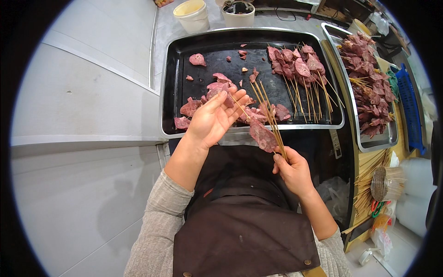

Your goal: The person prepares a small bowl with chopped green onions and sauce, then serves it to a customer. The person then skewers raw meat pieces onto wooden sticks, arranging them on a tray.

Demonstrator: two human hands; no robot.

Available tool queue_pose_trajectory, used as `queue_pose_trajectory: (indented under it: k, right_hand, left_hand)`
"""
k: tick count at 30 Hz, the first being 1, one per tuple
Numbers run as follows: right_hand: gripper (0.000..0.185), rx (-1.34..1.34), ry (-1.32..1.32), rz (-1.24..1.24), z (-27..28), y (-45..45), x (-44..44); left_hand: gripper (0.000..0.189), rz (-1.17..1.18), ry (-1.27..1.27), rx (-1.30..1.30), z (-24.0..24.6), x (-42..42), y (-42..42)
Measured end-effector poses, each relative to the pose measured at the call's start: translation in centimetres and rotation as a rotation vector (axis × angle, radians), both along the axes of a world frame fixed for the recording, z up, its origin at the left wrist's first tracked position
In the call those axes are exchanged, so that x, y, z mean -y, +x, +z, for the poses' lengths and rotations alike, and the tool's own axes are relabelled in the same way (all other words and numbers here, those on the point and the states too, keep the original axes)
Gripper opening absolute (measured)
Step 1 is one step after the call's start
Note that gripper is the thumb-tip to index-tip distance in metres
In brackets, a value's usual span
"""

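My right hand (292,168) is closed around the lower ends of several bamboo skewers (271,119). One slice of reddish meat (263,135) is threaded low on one of them, close to my right fingers. My left hand (219,114), palm up, pinches another meat slice (227,99) between thumb and fingers; a skewer's tip reaches this slice. Both hands are at the near edge of a black tray with a metal rim (252,127). Loose meat pieces (190,107) lie in it behind and beside my left hand. Loaded skewers (301,69) are piled at the tray's right.
A steel tray (375,144) heaped with meat skewers stands at the right. Nearer me are loose bamboo skewers (367,183), a bundle of skewers in plastic (387,183) and green-handled scissors (378,209). Beyond the black tray stand two white buckets (192,17). A blue plastic basket (410,110) sits far right.
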State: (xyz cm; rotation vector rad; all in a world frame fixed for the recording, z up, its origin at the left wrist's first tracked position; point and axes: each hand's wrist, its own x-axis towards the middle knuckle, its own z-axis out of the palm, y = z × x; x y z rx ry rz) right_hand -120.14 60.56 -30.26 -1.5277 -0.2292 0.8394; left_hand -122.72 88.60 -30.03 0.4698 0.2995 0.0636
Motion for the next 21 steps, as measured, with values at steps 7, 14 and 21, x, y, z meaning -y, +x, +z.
queue_pose_trajectory:
  k: [7,14,21]
  right_hand:
    - [0.021,0.000,-0.011,0.018,-0.7,-0.7,0.4]
    - [0.021,-0.056,-0.007,-0.004,0.0,-0.5,0.3]
    - [0.022,-0.096,-0.001,-0.004,0.5,0.2,-0.3]
  left_hand:
    - [0.026,0.185,-0.054,0.040,-0.4,0.6,1.5]
    - [0.024,0.267,0.002,0.019,0.1,1.7,1.7]
    - [0.021,0.218,0.147,0.040,0.8,4.1,1.0]
